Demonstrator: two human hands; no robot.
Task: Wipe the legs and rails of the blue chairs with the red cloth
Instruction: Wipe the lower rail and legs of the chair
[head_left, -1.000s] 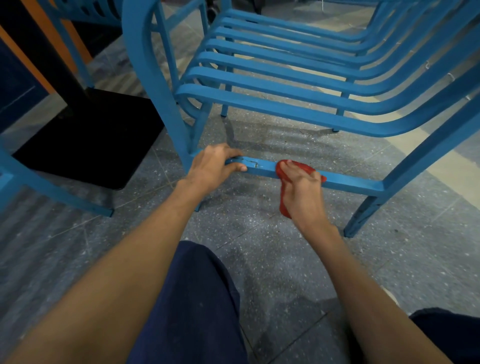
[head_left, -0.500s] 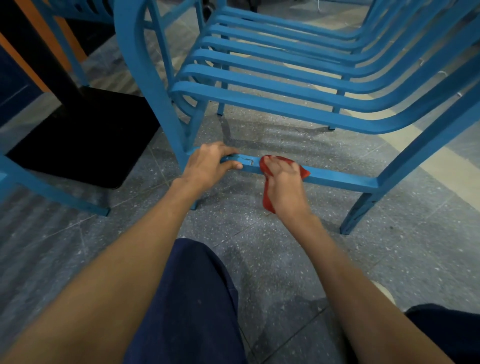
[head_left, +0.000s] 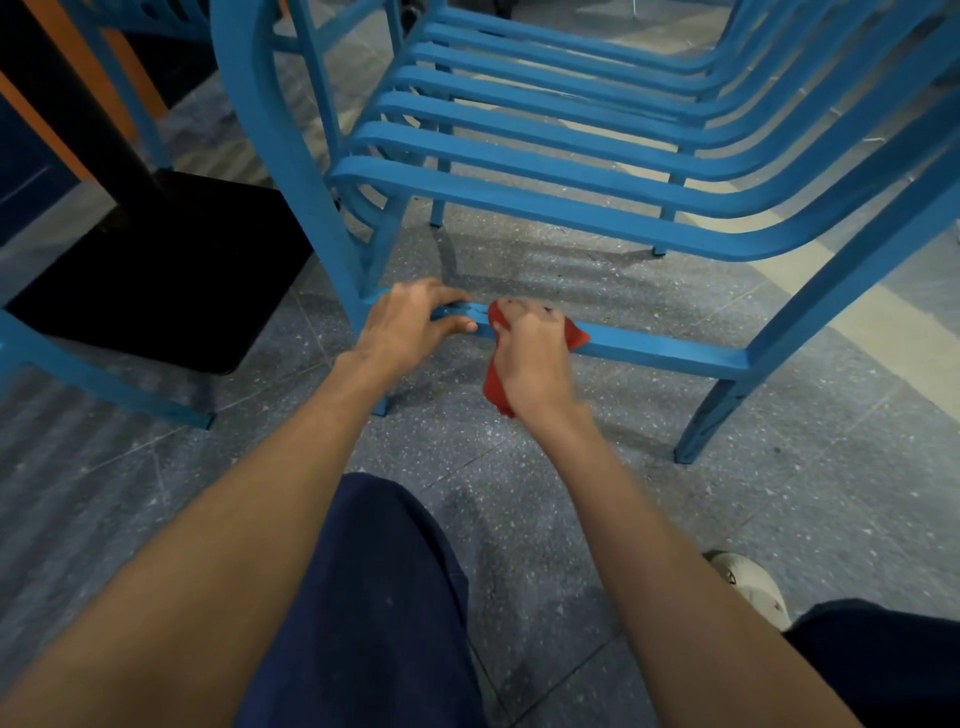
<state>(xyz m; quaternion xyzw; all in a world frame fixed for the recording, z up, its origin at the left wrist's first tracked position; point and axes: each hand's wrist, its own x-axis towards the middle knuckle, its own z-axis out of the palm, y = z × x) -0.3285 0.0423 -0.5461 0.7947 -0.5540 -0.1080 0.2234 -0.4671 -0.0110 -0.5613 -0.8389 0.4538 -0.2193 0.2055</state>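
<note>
A stack of blue slatted chairs (head_left: 545, 140) stands on the floor in front of me. Its low front rail (head_left: 660, 352) runs between the left leg (head_left: 291, 171) and the right leg (head_left: 722, 410). My left hand (head_left: 410, 325) grips the rail at its left end, beside the left leg. My right hand (head_left: 535, 358) holds the red cloth (head_left: 575, 332) wrapped over the rail, just right of my left hand. Part of the cloth hangs below my palm.
A black table base (head_left: 171, 270) and its post sit on the floor to the left. Another blue chair's leg (head_left: 104, 384) crosses the left edge. My knees in dark trousers and a white shoe (head_left: 753, 587) are at the bottom. The floor is grey speckled tile.
My right hand has slid the red cloth leftward along the rail, ending close to my left hand. My left hand has kept its grip on the rail.
</note>
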